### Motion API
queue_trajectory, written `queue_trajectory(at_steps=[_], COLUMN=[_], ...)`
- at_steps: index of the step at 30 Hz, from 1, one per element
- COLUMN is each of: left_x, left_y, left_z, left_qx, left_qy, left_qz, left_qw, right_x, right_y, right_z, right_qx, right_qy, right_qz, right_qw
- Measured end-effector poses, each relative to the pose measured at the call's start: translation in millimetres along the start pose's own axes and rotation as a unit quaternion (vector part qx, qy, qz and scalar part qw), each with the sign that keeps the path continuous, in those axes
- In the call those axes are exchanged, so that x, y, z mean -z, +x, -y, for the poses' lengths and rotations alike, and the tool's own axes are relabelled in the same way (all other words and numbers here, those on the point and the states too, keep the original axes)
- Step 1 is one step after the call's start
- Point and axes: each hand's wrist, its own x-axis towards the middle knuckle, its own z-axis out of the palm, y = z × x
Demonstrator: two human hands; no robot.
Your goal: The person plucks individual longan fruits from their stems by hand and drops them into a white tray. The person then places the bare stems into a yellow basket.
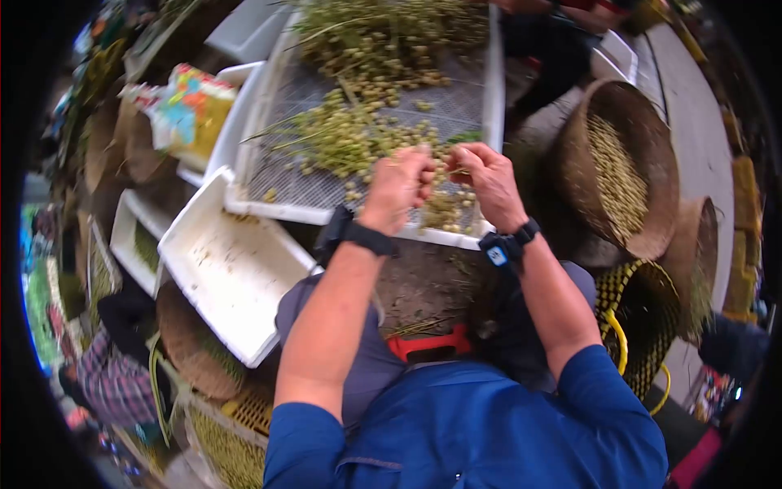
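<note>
Chamomile-like flower heads (358,138), small and yellow-green, lying heaped on stems across the white mesh tray (494,98) in the upper middle of the frame, spread thin there probably so that air can pass beneath them.

Far left: crouching at the lower left edge, another person in a plaid sleeve (114,383). Above, a colourful printed bag (183,110) slumping against the trays. Moving inward, an empty white tray (232,269) lying tilted, overlapping the mesh tray's near corner, apparently parked within easy reach.

At centre: left hand (399,183), black band at the wrist, hovering over the near edge of the mesh tray, its grip curled nearly closed with fingertips pinched together on what seems to be a flower head or bit of stem, too small to confirm. Just beside it and almost touching, right hand (489,183), a watch at its wrist, fingers likewise bent inward, pinching at a small sprig between the two hands; seemingly working against each other to pluck heads from stems. Loose heads (444,212) gathering directly below the hands on the mesh, at the tray's near rim.

Lower centre: a red stool or handle (432,344) showing between the knees.

Right: a round woven basket (643,163) tipped toward the wearer, holding a strip of similar flower heads, mouth angled for easy tossing. Below it, a black-and-yellow plastic basket (639,318).
</note>
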Motion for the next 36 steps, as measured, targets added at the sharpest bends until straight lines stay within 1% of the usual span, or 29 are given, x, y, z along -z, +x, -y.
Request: queue_trajectory(at_steps=[2,4,5,6,8,9,10,11,12,13,14,16,17,20,24,26,28,29,30,32,33,34,36], left_x=[5.9,12.6,16.7,21.3,29.6,31.8,33.6,35.2,36.6,38.0,38.2,36.8,35.9,33.0,32.1,34.5,37.5,38.2,38.7,39.0,40.1,40.1,39.9], left_y=[-7.5,-12.8,-13.1,-14.3,-16.1,-16.1,-16.5,-16.0,-15.0,-13.7,-12.5,-13.7,-14.9,-16.1,-20.7,-21.3,-22.8,-23.1,-23.4,-24.6,-25.1,-25.4,-25.6], left_z=[-14.1,-26.9,-32.2,-38.0,-47.5,-49.9,-51.8,-52.5,-52.3,-52.1,-51.6,-52.6,-52.6,-53.1,-54.7,-54.4,-54.9,-55.0,-56.0,-57.2,-57.9,-57.8,-58.3], left_qx=[-0.032,-0.077,-0.110,-0.106,-0.157,-0.156,-0.163,-0.170,-0.170,-0.168,-0.166,-0.164,-0.163,-0.168,-0.179,-0.188,-0.176,-0.174,-0.176,-0.168,-0.171,-0.173,-0.175], left_qy=[0.062,0.086,0.108,0.107,0.088,0.086,0.062,0.038,0.037,0.028,0.019,0.021,0.031,0.036,0.025,0.023,0.038,0.036,0.036,0.031,0.022,0.022,0.024], left_qz=[-0.027,-0.048,-0.059,-0.052,-0.095,-0.092,-0.108,-0.124,-0.121,-0.123,-0.126,-0.123,-0.114,-0.109,-0.111,-0.107,-0.101,-0.103,-0.102,-0.103,-0.098,-0.099,-0.097], left_qw=[0.997,0.992,0.986,0.987,0.979,0.980,0.979,0.977,0.977,0.978,0.978,0.979,0.979,0.979,0.977,0.976,0.978,0.979,0.978,0.980,0.980,0.980,0.979], right_x=[14.8,28.7,37.5,39.7,50.3,53.4,55.4,60.8,61.7,62.2,61.9,59.3,57.0,48.0,37.6,36.0,31.4,33.4,32.5,32.2,32.4,35.7,33.6], right_y=[5.3,8.0,9.2,5.9,4.7,3.4,2.7,1.7,-1.9,-5.0,-9.0,-12.1,-12.4,-16.3,-21.5,-22.7,-23.1,-21.5,-18.3,-4.7,9.8,22.6,44.8], right_z=[14.1,26.2,29.2,39.0,43.1,40.7,33.7,21.5,17.6,13.5,8.8,-6.0,-13.3,-40.7,-59.7,-64.6,-58.3,-53.5,-45.5,-30.4,-20.1,-23.4,-25.8], right_qx=[0.015,0.036,0.045,0.037,0.033,0.018,-0.006,0.020,0.046,0.042,0.078,0.118,0.119,0.199,0.219,0.217,0.198,0.122,0.124,0.163,0.120,0.226,0.238], right_qy=[0.006,0.024,0.003,-0.029,-0.142,-0.196,-0.234,-0.311,-0.386,-0.442,-0.496,-0.563,-0.596,-0.637,-0.669,-0.675,-0.667,-0.663,-0.664,-0.526,-0.538,-0.518,-0.532], right_qz=[-0.025,-0.042,-0.054,-0.072,-0.023,0.020,0.034,0.053,0.072,0.068,0.058,0.068,0.096,0.112,0.122,0.118,0.130,0.187,0.187,0.062,0.025,-0.044,-0.067], right_qw=[1.000,0.998,0.998,0.996,0.989,0.980,0.972,0.949,0.919,0.893,0.863,0.815,0.788,0.736,0.700,0.695,0.706,0.714,0.714,0.832,0.834,0.824,0.810])
